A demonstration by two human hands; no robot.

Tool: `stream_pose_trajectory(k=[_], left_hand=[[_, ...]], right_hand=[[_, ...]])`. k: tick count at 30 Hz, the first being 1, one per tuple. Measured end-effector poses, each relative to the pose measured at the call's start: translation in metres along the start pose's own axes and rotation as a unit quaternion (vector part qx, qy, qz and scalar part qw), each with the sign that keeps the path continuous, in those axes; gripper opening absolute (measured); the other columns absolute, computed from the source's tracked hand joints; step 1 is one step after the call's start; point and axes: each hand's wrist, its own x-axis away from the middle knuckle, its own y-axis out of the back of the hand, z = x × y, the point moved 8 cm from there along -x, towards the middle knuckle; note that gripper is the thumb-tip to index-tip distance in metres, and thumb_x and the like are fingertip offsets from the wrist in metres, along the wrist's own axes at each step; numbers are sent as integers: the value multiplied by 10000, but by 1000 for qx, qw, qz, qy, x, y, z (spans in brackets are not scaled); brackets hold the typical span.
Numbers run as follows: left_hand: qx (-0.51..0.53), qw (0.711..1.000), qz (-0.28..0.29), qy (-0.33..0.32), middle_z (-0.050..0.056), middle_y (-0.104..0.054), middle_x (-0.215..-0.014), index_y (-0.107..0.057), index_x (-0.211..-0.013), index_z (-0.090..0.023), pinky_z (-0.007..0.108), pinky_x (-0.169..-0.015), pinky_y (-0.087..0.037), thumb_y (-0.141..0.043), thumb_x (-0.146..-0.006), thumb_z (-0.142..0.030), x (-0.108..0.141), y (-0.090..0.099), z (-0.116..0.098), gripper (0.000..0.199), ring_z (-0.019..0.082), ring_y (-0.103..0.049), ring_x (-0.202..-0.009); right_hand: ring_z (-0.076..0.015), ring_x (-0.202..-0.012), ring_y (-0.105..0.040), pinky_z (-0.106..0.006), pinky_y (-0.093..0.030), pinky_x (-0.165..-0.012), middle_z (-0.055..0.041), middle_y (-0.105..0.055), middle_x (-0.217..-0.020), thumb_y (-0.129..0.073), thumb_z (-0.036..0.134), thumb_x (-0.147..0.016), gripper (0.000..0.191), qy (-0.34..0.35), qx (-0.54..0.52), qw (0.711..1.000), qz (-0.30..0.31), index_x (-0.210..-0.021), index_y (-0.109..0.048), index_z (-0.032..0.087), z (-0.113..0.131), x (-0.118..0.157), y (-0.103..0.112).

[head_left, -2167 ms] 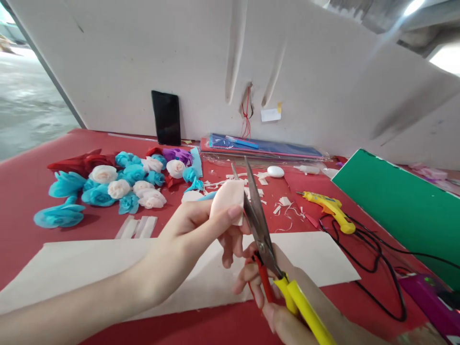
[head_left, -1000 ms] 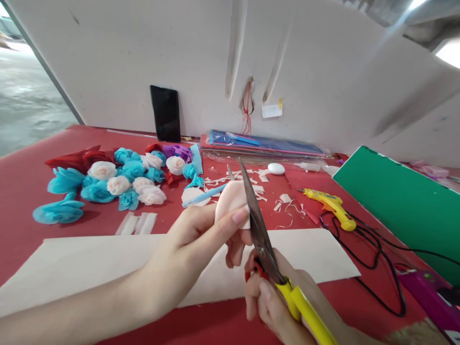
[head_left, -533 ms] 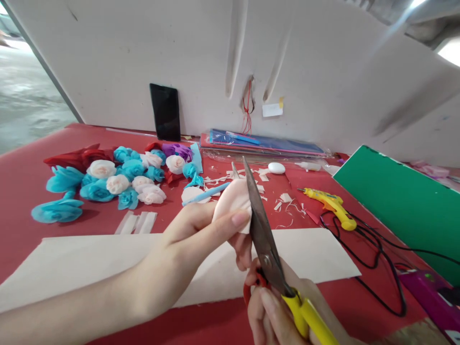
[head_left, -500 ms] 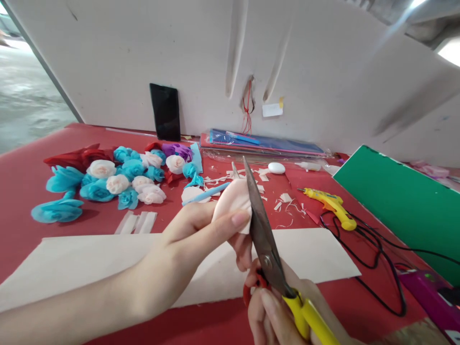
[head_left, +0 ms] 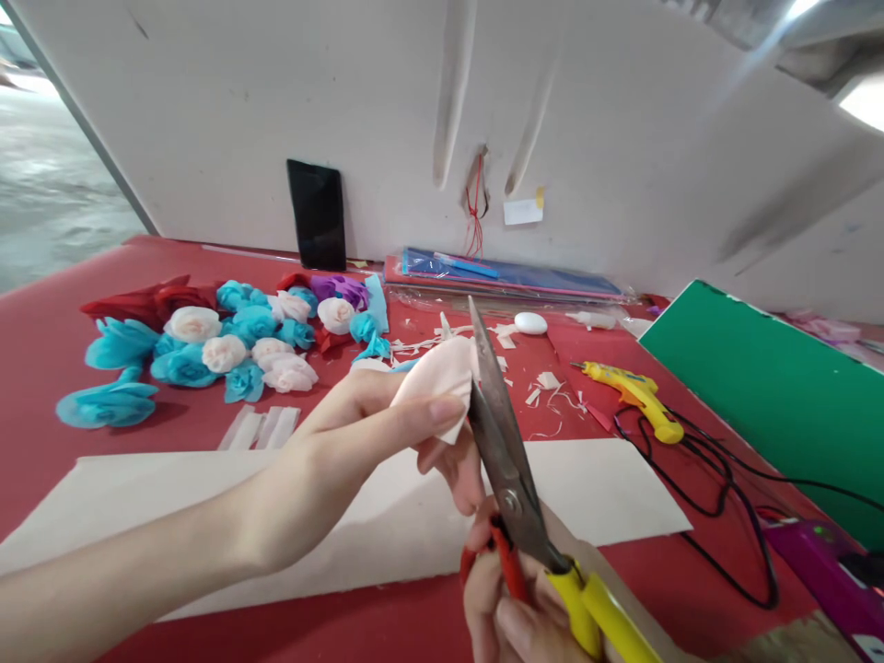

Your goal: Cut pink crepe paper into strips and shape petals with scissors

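Observation:
Between the thumb and fingers of my left hand (head_left: 373,433) is a stack of pale pink paper (head_left: 442,368) with a rounded outer edge. My right hand (head_left: 525,589) grips a pair of scissors (head_left: 507,460) by its red and yellow handles. Its dark metal blades point up and away, slightly parted, with the right edge of the paper against them. Both hands are above a long cream sheet of paper (head_left: 587,488) on the red table. Some fingers of my right hand are hidden behind the handles.
Blue, white, red and purple paper flowers (head_left: 186,359) lie at the left. A yellow glue gun (head_left: 635,391) with a black cord rests at the right, near a green board (head_left: 766,405). Paper scraps (head_left: 549,382) are scattered behind the hands. A dark phone (head_left: 318,216) leans against the wall.
My left hand and the pink paper have shifted slightly left and tilted. The scissor blades have opened a little, their lower blade now apart from the upper one.

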Motion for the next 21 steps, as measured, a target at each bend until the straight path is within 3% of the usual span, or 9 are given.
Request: stream_pose_trajectory(k=[5,13,21], left_hand=[[34,999,16,19,5,-674,-676,-565,-558,-195,279,-675,-432,-483,-908,-353,2,-4,5,392,164,-596,-684],[53,997,42,39,21,-652,-701,-605,-609,-171,284,-679,-386,-464,-921,-337,2,-8,8,380,163,-557,-711],[7,995,70,73,61,-646,-747,-629,-647,-133,294,-745,-390,-392,-919,-371,4,-11,8,432,173,-495,-737]], right_hand=[[-96,-489,-375,-214,-303,-432,15,-510,-654,-444,322,-759,252,10,-44,999,-16,-973,-377,207,0,2,4],[-64,-386,-284,-182,-220,-350,51,-421,-540,-320,433,-940,260,-3,-38,999,-37,-936,-418,192,-6,6,3],[-82,-422,-397,-200,-353,-478,71,-403,-469,-390,417,-894,218,-57,-13,993,-100,-909,-433,203,8,9,8]])
